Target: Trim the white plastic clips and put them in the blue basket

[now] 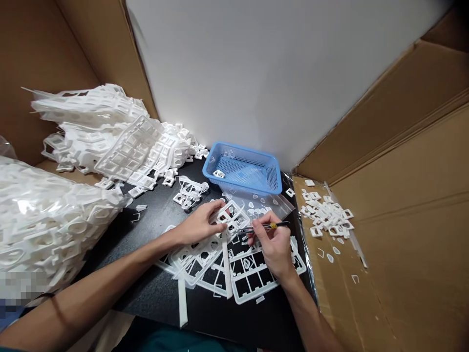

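Observation:
Between the thumb and fingers of my left hand (203,222) is a white foam sheet (232,215) with square cut-outs, held up off the black table. My right hand (273,242) pinches a pair of dark tweezers (280,224) with a yellow mark; their tips reach the sheet's right edge. Exactly what the tips touch is too small to tell. Beneath both hands lie white cut-out frames (252,293), overlapping, with small foam scraps on them. A narrow white strip (227,274) rests across these frames, below my left fingers.
A blue basket (273,188) stands behind my hands, a small white piece inside. Foam sheets (128,146) are heaped at the back left, above a bulging clear bag (47,220) of pieces. Loose white pieces (326,215) lie on cardboard at the right. Cardboard walls (410,151) flank the table.

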### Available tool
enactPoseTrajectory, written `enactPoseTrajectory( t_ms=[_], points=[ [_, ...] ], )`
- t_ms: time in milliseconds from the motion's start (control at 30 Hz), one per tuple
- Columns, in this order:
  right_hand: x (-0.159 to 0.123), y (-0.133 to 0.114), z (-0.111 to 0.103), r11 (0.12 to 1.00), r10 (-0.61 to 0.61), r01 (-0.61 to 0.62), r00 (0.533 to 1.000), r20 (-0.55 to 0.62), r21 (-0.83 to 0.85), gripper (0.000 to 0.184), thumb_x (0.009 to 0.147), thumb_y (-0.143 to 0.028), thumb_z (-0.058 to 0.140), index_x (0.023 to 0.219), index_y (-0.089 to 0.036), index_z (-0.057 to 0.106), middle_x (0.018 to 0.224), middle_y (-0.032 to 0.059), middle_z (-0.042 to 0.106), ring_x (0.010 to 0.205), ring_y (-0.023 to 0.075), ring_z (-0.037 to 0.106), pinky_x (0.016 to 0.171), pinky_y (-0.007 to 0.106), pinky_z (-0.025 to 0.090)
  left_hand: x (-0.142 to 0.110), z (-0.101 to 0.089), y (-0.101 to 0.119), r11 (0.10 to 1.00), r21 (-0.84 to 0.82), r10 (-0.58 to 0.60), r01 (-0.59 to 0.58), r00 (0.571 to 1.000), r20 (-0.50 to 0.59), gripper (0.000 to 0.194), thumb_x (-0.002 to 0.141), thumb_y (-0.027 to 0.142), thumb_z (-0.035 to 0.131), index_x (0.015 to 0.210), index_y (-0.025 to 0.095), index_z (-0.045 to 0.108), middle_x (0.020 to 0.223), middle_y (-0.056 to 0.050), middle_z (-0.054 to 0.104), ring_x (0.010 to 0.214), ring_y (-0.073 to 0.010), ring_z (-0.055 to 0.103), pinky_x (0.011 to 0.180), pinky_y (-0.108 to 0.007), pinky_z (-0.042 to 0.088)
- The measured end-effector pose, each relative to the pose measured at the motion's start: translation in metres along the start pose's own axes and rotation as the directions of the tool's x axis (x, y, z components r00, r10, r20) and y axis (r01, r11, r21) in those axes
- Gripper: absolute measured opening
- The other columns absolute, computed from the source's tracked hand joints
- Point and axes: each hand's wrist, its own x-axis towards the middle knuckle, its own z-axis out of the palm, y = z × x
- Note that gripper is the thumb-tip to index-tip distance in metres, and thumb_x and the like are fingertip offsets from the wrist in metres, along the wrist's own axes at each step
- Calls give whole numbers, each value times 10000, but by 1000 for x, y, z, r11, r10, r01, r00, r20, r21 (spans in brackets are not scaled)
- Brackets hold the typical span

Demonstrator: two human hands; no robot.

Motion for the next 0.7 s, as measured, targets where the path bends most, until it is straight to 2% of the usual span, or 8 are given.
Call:
enactPoseTrajectory(
  t_ms=[167, 267, 333, 367, 433, 500, 600, 700],
  points=[
    [-5, -1, 1, 998, 26, -27, 999, 22, 62, 371, 1037, -486, 583, 808, -194, 600, 736, 15, 688, 602, 137, 675, 601, 262, 571, -1, 2, -1, 999, 53, -8, 10, 999, -43, 242, 919, 370, 701, 974, 185, 555, 886, 19, 523, 802, -157, 489, 750, -292, 419],
    [-11, -3, 2, 980, 95, -116, 987, 130, 165, 394, 1072, -517, 482, 852, -203, 571, 716, 4, 660, 551, 144, 650, 526, 269, 544, -2, 2, -1, 1000, 6, -25, 26, 996, -81, 244, 945, 377, 681, 1001, 189, 536, 864, 33, 489, 759, -138, 461, 707, -271, 399],
    [-15, -7, 4, 983, 128, -156, 964, 235, 102, 382, 1084, -511, 451, 849, -220, 525, 669, -33, 596, 468, 119, 560, 453, 248, 455, -3, 2, -2, 997, -63, -41, 35, 994, -104, 268, 941, 373, 692, 1049, 192, 526, 856, 39, 485, 742, -131, 452, 687, -260, 393],
    [-17, -9, 5, 991, 124, -130, 951, 282, 4, 372, 1089, -491, 451, 832, -227, 501, 651, -47, 559, 462, 109, 514, 458, 243, 414, -3, 3, -2, 995, -96, -48, 38, 993, -109, 284, 937, 369, 701, 1072, 193, 522, 852, 41, 490, 740, -131, 455, 684, -257, 395],
    [-20, -12, 9, 966, 81, 18, 926, 368, -258, 329, 1089, -408, 478, 812, -229, 482, 658, -48, 532, 525, 112, 482, 531, 252, 376, -4, 3, -4, 989, -143, -51, 33, 991, -123, 305, 928, 361, 717, 1092, 193, 522, 850, 41, 504, 749, -133, 468, 691, -254, 402],
    [-25, -14, 16, 863, 50, 187, 893, 448, -469, 249, 1070, -337, 521, 846, -230, 502, 711, -28, 575, 617, 138, 525, 602, 273, 361, -4, 3, -6, 981, -192, -42, 14, 989, -143, 320, 910, 347, 746, 1093, 189, 536, 886, 33, 526, 781, -134, 486, 719, -255, 412],
    [-31, -10, 29, 713, 67, 325, 851, 522, -622, 145, 1031, -311, 580, 923, -226, 533, 783, 9, 636, 674, 178, 572, 623, 294, 321, -4, 2, -7, 960, -281, -30, -12, 989, -146, 385, 882, 334, 788, 1139, 191, 540, 970, 18, 561, 838, -137, 524, 769, -260, 430],
    [-35, -6, 39, 640, 75, 380, 834, 547, -668, 122, 935, -181, 628, 883, -218, 524, 742, 7, 611, 635, 175, 529, 617, 300, 260, -4, -2, -5, 940, -341, -29, -5, 995, -94, 438, 875, 353, 802, 1180, 195, 528, 974, 7, 603, 839, -148, 575, 776, -275, 456]
  ],
)
